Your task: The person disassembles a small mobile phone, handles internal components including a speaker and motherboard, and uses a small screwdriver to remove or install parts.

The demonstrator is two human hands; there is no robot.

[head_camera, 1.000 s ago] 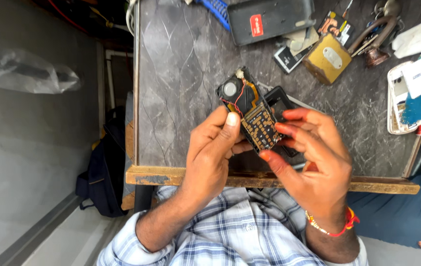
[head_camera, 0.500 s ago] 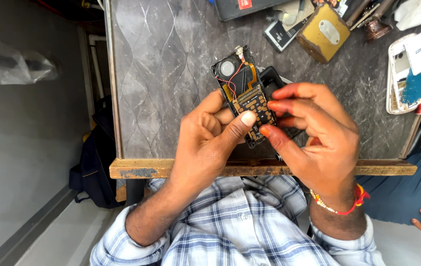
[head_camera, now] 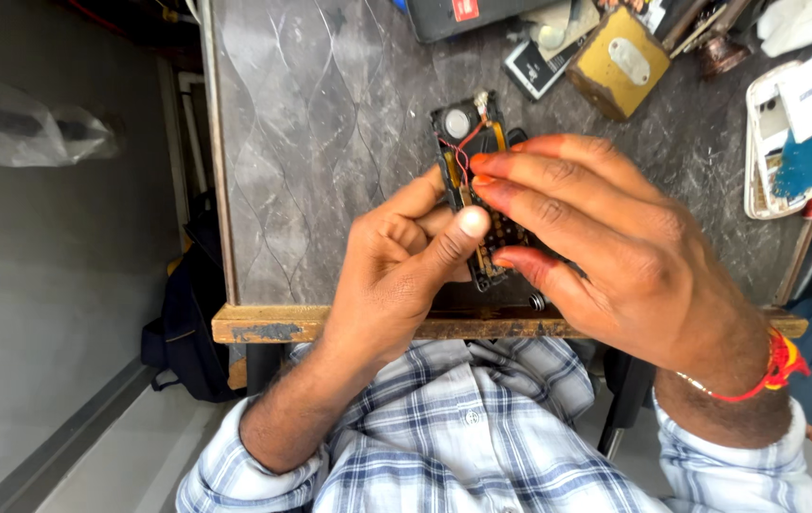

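Gripping circuit board [head_camera: 471, 180] w/ both hands: left hand [head_camera: 404, 271] pinching its edge, right hand [head_camera: 605, 237] now covering more of it, closer to cam vs a sec ago.

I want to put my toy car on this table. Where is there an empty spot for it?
The widest bare patch is the grey marbled tabletop, between its left edge and the opened circuit board with red wires held by the left hand and right hand. The far right is crowded: yellow-brown box, white tray of parts, black case.
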